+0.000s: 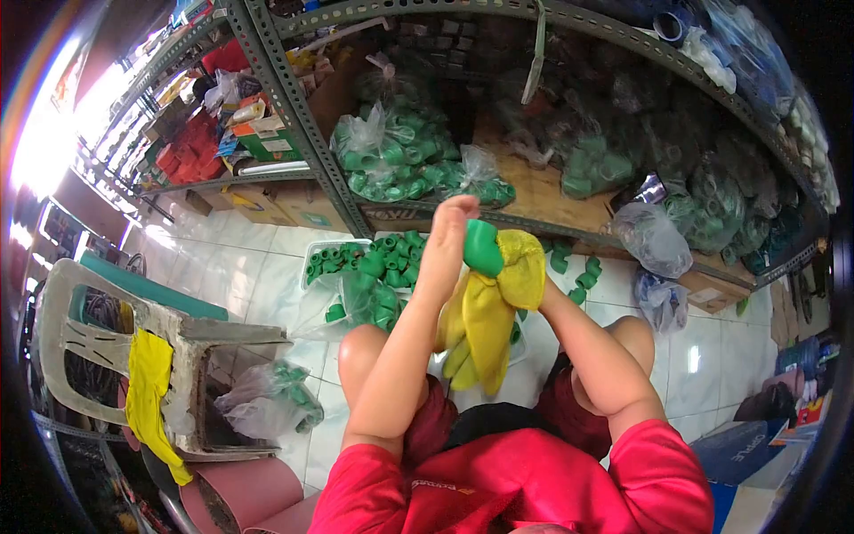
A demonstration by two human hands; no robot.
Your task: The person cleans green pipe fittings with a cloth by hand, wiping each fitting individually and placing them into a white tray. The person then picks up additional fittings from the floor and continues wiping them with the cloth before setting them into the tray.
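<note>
In the middle of the head view, a short green plastic pipe fitting (482,248) is held up between my two hands. My left hand (447,236) presses against its left side, fingers curving at the far end and thumb hidden. Over my right hand (519,271) lies a yellow cloth (489,325), bunched against the fitting's right side and hanging down in folds. The cloth hides the right fingers, which close on it around the fitting. Below and beyond, a white tray (309,267) holds many green elbow fittings (391,254), with a clear plastic bag (334,307) of fittings beside it.
A metal shelf (307,116) with bagged green fittings (400,156) stands ahead. Loose elbows (583,280) lie on the tiled floor (703,356) to the right. At left are a worn plastic chair (84,311) with a yellow cloth (149,383) and another bag (271,396).
</note>
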